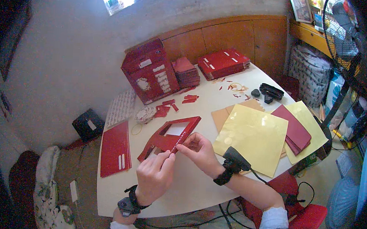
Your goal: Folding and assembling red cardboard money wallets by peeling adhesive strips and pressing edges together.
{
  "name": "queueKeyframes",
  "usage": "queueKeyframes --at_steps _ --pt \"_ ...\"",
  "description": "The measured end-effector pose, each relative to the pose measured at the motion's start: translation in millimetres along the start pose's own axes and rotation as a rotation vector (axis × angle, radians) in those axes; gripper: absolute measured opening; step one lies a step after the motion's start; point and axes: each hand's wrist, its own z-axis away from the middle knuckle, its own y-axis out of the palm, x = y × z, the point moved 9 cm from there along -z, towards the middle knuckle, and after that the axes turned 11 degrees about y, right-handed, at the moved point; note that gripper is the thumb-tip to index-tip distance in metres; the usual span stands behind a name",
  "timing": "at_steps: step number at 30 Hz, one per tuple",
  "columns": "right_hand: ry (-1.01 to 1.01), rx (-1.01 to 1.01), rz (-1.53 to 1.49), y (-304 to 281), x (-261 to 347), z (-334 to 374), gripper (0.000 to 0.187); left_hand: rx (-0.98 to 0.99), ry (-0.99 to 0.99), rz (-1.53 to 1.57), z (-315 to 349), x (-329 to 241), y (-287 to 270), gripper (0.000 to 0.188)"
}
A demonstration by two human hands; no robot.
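A red cardboard box (151, 141) with cut-out windows is held tilted over the white table, its narrow lettered edge toward me. My left hand (156, 176) pinches the near end of that edge, thumb and fingers closed. From the right, my right hand (201, 154) grips the same edge with thumb and curled fingers, close beside the left fingertips. To the left of the box lies a stack of flat red card sheets (113, 152) with white slots. Dark straps with small devices circle both my wrists.
Yellow square sheets (253, 133) and dark red cards (294, 129) lie to the right. Behind stand a large red box (150, 72), a stack of small cards (186, 72) and stacked red sheets (223, 63). Red scraps (162, 111) lie mid-table; black tools (271, 91) sit at the far right.
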Motion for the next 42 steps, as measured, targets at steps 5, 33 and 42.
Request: queueKeyframes --at_steps 5,33,42 --pt "-0.034 -0.083 0.107 -6 3 -1 0.022 0.004 0.013 -0.035 0 -2 -2 0.019" --pt "0.014 0.220 -0.091 9 3 9 0.008 0.001 0.014 -0.068 -2 -6 -11 0.018" --pt "0.040 0.187 -0.102 6 1 10 0.007 0.058 0.046 -0.120 -1 -10 -8 0.021"
